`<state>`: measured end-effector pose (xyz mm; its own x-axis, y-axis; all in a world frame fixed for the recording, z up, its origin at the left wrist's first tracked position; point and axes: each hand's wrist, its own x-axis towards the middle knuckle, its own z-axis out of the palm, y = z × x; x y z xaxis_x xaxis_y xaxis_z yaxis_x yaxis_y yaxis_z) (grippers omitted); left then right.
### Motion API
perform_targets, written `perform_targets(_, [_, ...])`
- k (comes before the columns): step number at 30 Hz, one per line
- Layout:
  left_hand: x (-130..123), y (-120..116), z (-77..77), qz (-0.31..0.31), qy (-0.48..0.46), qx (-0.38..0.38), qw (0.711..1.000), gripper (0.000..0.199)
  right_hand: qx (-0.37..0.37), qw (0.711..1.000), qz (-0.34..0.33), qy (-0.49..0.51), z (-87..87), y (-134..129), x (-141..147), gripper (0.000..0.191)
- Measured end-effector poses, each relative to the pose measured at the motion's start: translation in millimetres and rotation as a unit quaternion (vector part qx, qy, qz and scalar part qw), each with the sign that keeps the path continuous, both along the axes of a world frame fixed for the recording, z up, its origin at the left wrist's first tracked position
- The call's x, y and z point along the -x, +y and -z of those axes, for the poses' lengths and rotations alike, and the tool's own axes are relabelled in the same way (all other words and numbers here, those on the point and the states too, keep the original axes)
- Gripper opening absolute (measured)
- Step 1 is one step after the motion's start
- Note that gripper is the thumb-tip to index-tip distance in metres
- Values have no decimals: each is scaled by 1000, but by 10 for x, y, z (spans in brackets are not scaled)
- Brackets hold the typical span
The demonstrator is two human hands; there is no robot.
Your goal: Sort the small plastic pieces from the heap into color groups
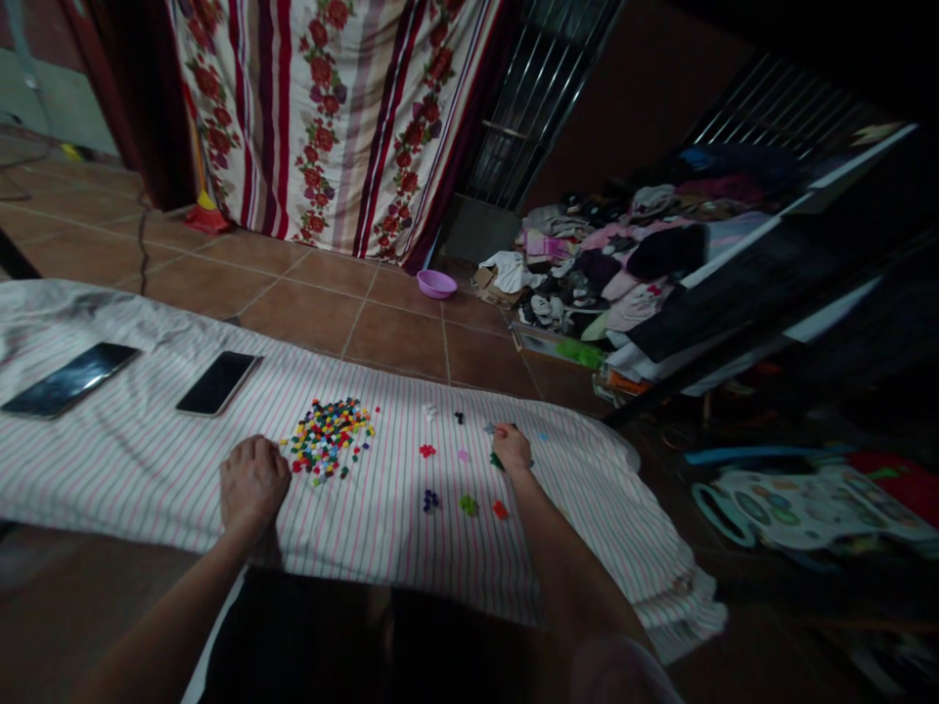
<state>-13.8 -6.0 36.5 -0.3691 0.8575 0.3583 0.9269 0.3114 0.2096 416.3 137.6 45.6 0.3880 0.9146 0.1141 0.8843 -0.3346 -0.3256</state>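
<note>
My left hand (254,479) rests on the striped cloth with its fingers curled under, left of a mixed pile of tiny coloured cubes (330,438). Whatever it may hold is hidden. Over the sorted groups, my right hand (512,448) is closed in a pinch, its fingertips at some grey cubes (489,428); I cannot make out what is between them. Around it lie small groups: white cubes (429,412), black cubes (459,418), red cubes (426,451), pink cubes (463,455), dark blue cubes (430,501), lime green cubes (468,505) and orange cubes (500,509). Dark green cubes (496,460) show partly beside the hand.
The striped cloth (352,548) covers a long low surface. A phone (218,382) and a larger dark-screened device (71,379) lie at the left. On the tiled floor beyond sit a purple basin (436,285) and heaped clothes (608,254). A patterned curtain (330,127) hangs behind.
</note>
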Motion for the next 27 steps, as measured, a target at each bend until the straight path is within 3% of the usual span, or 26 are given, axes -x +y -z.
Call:
perform_targets(6, [-1, 10, -22, 5, -14, -4, 1000, 22, -22, 999, -23, -8, -97, 15, 110, 36])
perform_targets(12, [1, 13, -14, 3, -18, -22, 1000, 22, -77, 992, -102, 22, -179, 29, 580, 34])
perform_targets(21, [14, 16, 52, 3, -4, -31, 1000, 26, -94, 926, -342, 127, 58, -127, 1496, 29])
perform_targets(27, [13, 20, 37, 3, -4, -24, 1000, 28, -64, 906, -402, 116, 138, -161, 2027, 28])
